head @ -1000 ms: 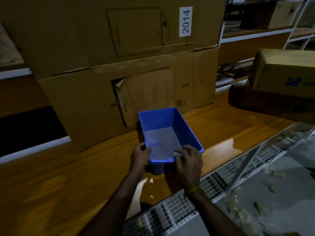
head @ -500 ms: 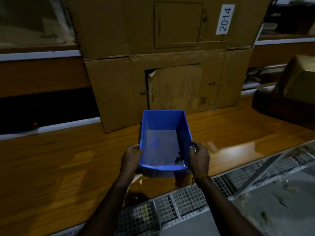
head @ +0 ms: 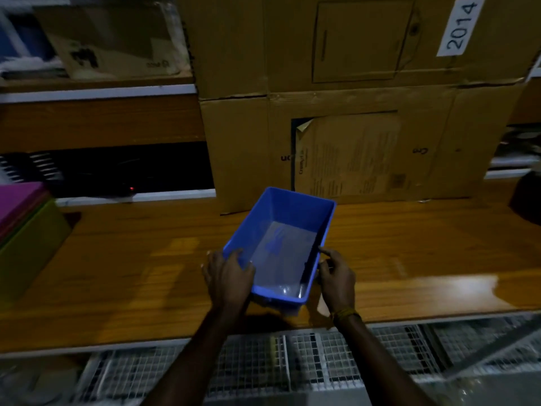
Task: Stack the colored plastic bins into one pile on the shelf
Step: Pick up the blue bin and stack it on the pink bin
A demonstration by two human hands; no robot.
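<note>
From the head camera, we look down at a wooden shelf [head: 409, 253] in dim light. A blue bin [head: 281, 244], open side up and with nothing in it, sits near the shelf's front edge, turned at a slant so its far end points up and to the right.

Our left hand [head: 228, 276] grips the near left corner of the bin, with the thumb curled over the rim and the fingers against the outer wall. Our right hand [head: 335, 273] holds the right rim near the front corner, fingers curled round its edge. A yellow band [head: 345, 313] circles the right wrist.

Just behind the bin stand two large cardboard boxes [head: 351, 112], one stacked on the other, closing off the back of the shelf; the upper one carries a white label [head: 461, 26] reading 2014.

At the far left edge, well apart from the blue bin, is a pile of colored bins [head: 26, 230]: pink on top, green below.

Beneath the shelf's front edge runs a white wire mesh [head: 292, 364].
</note>
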